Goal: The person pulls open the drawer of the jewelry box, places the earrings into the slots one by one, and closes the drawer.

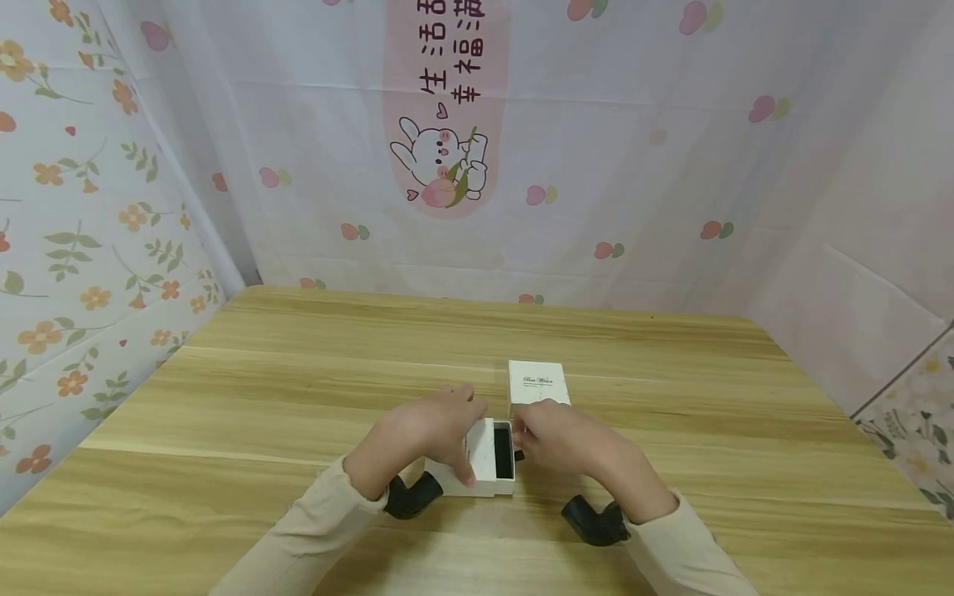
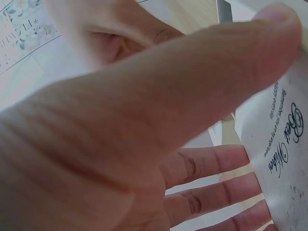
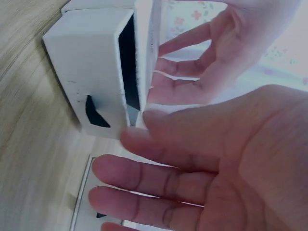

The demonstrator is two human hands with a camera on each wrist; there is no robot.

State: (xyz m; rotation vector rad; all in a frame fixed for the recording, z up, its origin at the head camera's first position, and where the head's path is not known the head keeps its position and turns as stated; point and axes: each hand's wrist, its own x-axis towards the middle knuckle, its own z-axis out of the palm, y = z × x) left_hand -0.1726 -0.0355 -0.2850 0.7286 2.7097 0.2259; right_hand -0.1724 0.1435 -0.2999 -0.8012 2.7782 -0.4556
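A white slide-out box [image 1: 483, 451] lies on the table, its drawer [image 1: 504, 487] partly out toward the right and dark inside. My left hand [image 1: 440, 426] grips the sleeve, thumb on the near side and fingers on the far side. Lettering reading "Best Wishes" [image 2: 288, 139] shows on the sleeve in the left wrist view. At the drawer's far right corner, my right hand [image 1: 559, 434] pinches the edge between thumb and index finger; the exact contact is partly hidden. A black ribbon tab [image 3: 96, 113] sticks out of the drawer's end panel.
A second white box [image 1: 538, 379] with similar lettering stands just behind my right hand. The wooden table [image 1: 335, 348] ends at a printed curtain [image 1: 596, 165] at the back, and floral cloth [image 1: 97, 248] hangs at the left.
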